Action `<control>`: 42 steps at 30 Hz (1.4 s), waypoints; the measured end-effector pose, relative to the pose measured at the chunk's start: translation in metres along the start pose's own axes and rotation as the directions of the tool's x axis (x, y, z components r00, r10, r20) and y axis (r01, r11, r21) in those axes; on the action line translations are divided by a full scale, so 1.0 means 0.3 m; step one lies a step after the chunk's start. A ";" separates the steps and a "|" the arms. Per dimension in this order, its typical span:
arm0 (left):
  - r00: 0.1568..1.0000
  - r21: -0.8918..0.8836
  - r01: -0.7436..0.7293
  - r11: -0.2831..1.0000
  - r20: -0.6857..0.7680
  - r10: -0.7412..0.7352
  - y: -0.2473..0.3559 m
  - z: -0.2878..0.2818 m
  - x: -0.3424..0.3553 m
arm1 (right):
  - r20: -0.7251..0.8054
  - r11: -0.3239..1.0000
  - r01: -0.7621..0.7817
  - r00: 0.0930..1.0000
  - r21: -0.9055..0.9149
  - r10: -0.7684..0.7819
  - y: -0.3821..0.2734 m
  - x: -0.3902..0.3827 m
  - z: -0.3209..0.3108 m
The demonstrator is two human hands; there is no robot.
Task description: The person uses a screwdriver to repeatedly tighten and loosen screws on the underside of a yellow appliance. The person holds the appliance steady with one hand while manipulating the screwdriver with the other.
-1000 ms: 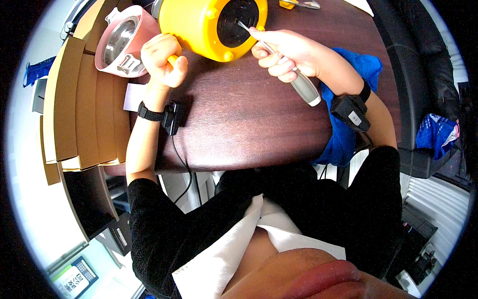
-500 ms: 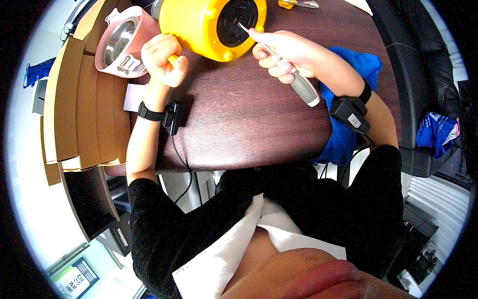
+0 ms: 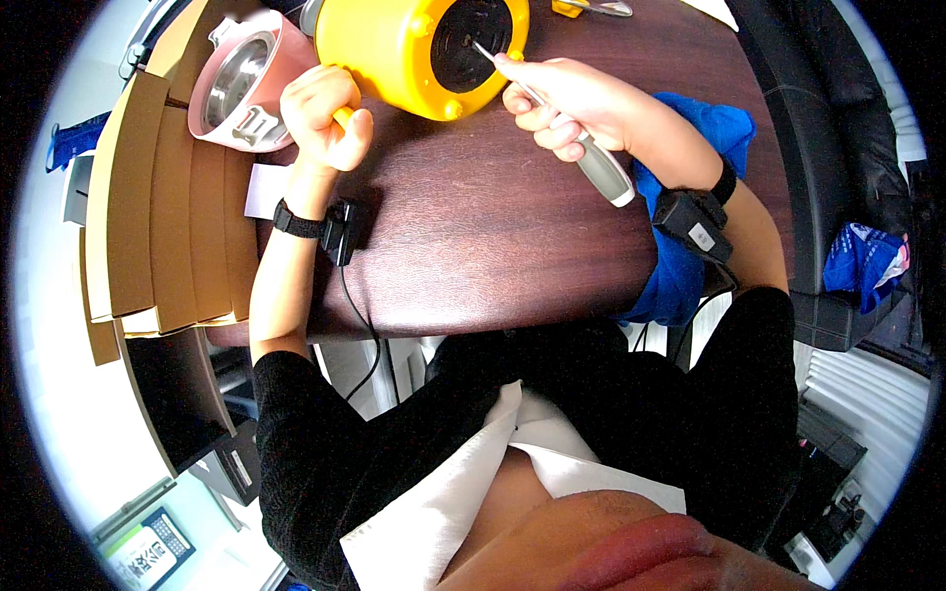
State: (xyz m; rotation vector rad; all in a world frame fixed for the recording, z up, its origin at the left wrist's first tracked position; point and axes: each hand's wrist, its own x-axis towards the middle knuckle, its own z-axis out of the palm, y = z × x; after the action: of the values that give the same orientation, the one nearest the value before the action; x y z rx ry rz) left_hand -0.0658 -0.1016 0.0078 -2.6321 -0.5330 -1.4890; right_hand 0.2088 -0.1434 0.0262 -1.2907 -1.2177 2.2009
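Grip, right hand (image 3: 572, 108): closed on a screwdriver (image 3: 603, 169), fingers wrapped around the front of its grey handle, thumb and forefinger forward along the metal shaft. Grip, left hand (image 3: 323, 116): curled closed around a yellow handle (image 3: 342, 117), which looks to belong to the yellow pot (image 3: 370, 49) just beside it; the join is hidden by the fingers. Pot lies on its side at the far edge of view, on the worktop (image 3: 463, 227), with its underside turned toward the right hand. Screwdriver tip is at the black base disc (image 3: 455, 67), inside the ring of small yellow feet (image 3: 452, 109); whether it is seated in a screw cannot be told. Progress, as judged: pot is laid over, steadied and the tool is brought to the disc, so work here appears under way; disc is in place, and nothing freed from it is visible. Nothing here shows how many fastenings, if any, are dealt with. Nearby: pink pot (image 3: 281, 64) with steel interior, tilted open, beside the left hand; white paper (image 3: 264, 190) by the left wrist; blue cloth (image 3: 658, 286) under the right forearm, at the worktop's right edge.
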 end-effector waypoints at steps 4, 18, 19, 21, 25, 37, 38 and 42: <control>1.000 0.005 0.006 1.000 0.005 -0.006 0.000 0.000 0.001 | -0.024 0.999 0.006 1.000 0.031 -0.005 0.001 0.000 0.005; 0.997 0.002 0.073 0.997 -0.014 -0.073 0.012 0.001 -0.014 | -0.285 0.535 0.027 0.823 -0.844 -0.492 -0.040 0.062 -0.004; 0.996 -0.001 0.085 0.996 -0.023 -0.085 0.008 0.005 -0.015 | -0.199 0.272 -0.007 0.701 -0.962 -0.685 -0.016 0.090 -0.032; 0.995 0.005 0.098 0.995 -0.025 -0.098 0.014 0.005 -0.015 | -0.050 -0.040 -0.140 0.584 -0.989 -0.810 -0.022 0.059 -0.002; 0.991 0.033 0.133 0.991 -0.022 -0.132 0.021 0.003 -0.011 | -0.033 -0.149 -0.236 0.627 -0.960 -0.778 -0.070 0.018 0.007; 0.989 0.018 0.145 0.989 -0.035 -0.145 0.012 0.006 -0.005 | 0.008 0.999 0.040 0.999 -0.016 -0.040 -0.046 -0.010 -0.023; 0.989 0.017 0.143 0.990 -0.039 -0.142 0.013 0.006 -0.005 | 0.066 0.999 0.025 0.997 0.042 -0.027 -0.041 -0.004 -0.023; 0.993 0.046 0.116 0.992 -0.016 -0.115 0.018 0.001 -0.003 | 0.174 0.989 -0.030 0.985 0.144 0.005 -0.031 0.015 -0.014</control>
State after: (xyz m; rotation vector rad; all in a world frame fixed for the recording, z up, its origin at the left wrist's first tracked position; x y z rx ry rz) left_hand -0.0643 -0.1069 0.0076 -2.5948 -0.7213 -1.5030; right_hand 0.2084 -0.1331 0.0301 -1.0763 -1.0829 2.4076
